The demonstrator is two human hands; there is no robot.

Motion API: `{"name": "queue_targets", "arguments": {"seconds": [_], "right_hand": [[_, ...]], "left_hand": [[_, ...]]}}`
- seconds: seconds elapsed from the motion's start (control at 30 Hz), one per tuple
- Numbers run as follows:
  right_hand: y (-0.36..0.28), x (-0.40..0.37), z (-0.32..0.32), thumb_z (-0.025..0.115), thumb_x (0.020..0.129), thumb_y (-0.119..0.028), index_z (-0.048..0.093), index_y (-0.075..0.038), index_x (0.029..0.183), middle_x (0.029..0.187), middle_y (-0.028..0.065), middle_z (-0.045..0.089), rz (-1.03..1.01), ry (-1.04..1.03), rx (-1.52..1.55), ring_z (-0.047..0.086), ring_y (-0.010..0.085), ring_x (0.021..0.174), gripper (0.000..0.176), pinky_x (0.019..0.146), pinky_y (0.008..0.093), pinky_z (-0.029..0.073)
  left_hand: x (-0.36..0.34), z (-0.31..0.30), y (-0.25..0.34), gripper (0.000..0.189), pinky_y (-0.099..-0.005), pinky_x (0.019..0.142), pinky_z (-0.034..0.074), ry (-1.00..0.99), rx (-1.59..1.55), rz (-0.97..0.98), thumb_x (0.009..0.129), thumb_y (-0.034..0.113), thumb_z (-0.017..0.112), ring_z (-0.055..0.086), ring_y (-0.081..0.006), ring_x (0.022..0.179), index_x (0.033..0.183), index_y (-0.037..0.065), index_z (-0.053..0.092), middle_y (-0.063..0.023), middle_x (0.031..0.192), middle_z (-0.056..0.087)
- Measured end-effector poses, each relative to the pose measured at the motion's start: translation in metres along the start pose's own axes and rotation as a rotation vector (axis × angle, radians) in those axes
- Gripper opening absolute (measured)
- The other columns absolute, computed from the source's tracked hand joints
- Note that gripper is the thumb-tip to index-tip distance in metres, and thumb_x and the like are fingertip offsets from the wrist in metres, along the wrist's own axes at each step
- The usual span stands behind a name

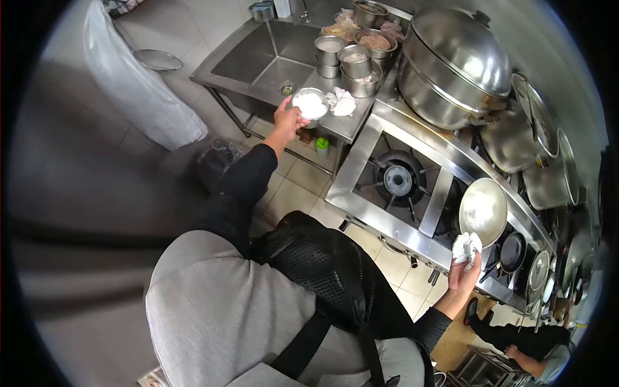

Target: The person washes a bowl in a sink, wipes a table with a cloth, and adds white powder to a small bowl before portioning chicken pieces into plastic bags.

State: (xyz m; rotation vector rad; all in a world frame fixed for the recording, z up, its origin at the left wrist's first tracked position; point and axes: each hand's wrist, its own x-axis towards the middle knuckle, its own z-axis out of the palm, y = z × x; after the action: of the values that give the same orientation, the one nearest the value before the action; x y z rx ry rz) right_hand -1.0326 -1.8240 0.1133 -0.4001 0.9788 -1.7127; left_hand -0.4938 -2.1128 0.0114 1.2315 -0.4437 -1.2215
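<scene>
At 12 o'clock, above the middle of the view, the left hand is clamped on a bowl, gripping it from the bowl's 8 o'clock side. White contents fill much of it. The bowl is at the near edge of the counter; whether it rests there or is held up, I cannot tell. A second cloth lies crumpled at the bowl's 3 o'clock, just beside it.

At 4 o'clock, the right hand is clamped on a white cloth, which covers the 7 o'clock edge of a pan. Any handle under the cloth is hidden. The pan is out at 3 o'clock, over the stove, its inside facing the camera; I cannot tell whether it touches the stove.

Nearer the middle, also toward 3 o'clock, is a bare burner. The sink is at 11 o'clock, stacked tins between 12 and 1, and a big lidded pot between 1 and 2. Another person is at 4 o'clock, far out.
</scene>
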Motion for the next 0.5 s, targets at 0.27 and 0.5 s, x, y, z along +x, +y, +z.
{"name": "queue_targets", "arguments": {"seconds": [0.27, 0.5], "right_hand": [[0.073, 0.021, 0.108, 0.053, 0.093, -0.008, 0.055, 0.006, 0.123, 0.118, 0.02, 0.063, -0.078, 0.149, -0.013, 0.063, 0.0286, 0.108, 0.033, 0.097, 0.0385, 0.052], [0.139, 0.038, 0.192, 0.055, 0.093, -0.011, 0.051, 0.007, 0.128, 0.125, 0.0185, 0.06, -0.134, 0.194, 0.075, 0.059, 0.0281, 0.115, 0.04, 0.102, 0.04, 0.048]], "left_hand": [[0.157, -0.028, 0.031, 0.072, -0.0407, 0.061, 0.06, -0.189, 0.125, -0.124, 0.077, -0.004, 0.056, 0.058, -0.0192, 0.052, 0.145, 0.014, 0.038, -0.0047, 0.067, 0.052], [0.195, -0.019, 0.039, 0.055, -0.0394, 0.063, 0.06, -0.504, 0.087, -0.344, 0.087, 0.013, 0.062, 0.052, -0.014, 0.056, 0.14, 0.011, 0.046, -0.0019, 0.068, 0.048]]}}
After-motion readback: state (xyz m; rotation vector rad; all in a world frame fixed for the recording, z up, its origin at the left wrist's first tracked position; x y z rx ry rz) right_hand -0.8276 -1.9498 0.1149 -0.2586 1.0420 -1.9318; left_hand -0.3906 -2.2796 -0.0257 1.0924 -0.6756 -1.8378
